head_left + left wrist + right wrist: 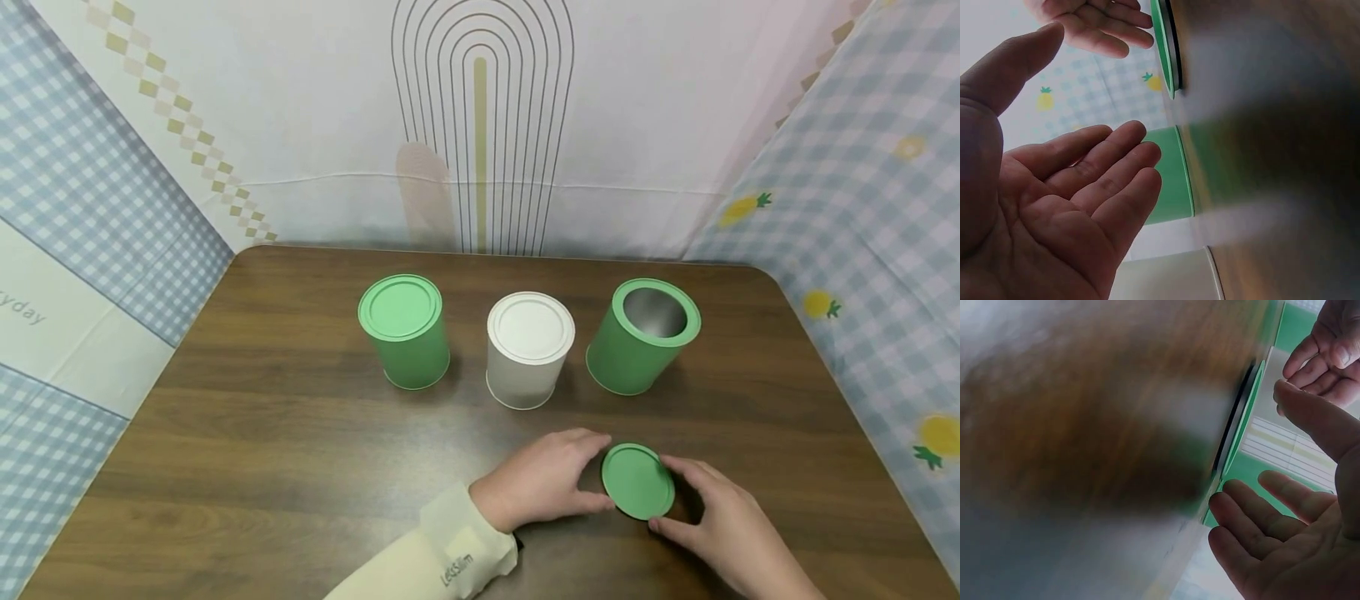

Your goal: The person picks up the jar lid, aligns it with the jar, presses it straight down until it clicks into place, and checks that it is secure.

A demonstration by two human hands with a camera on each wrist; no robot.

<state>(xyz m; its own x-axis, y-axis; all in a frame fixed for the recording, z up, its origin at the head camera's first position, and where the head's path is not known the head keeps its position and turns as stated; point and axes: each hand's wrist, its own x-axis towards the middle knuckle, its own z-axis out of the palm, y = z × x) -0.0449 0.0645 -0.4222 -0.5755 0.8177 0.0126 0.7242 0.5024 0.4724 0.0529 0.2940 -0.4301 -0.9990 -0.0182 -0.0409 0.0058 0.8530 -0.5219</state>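
Note:
A round green lid [638,481] lies on the wooden table between both hands. My left hand [543,479] is at its left side, thumb and fingers spread apart, with nothing in its grasp. On the other side, my right hand [723,512] has thumb and fingertips right at the lid's edge, held loosely apart. The left wrist view shows straight, relaxed fingers and a gap between that palm and the lid [1161,47]. Behind the lid stands a green can [630,358] whose top is open, its metallic inside showing.
A white can [525,379] with a white lid stands left of the uncovered can. Further left is a green can [416,358] with its lid on. The brown table [262,433] meets a patterned cloth backdrop [322,108] behind and checked cloth at both sides.

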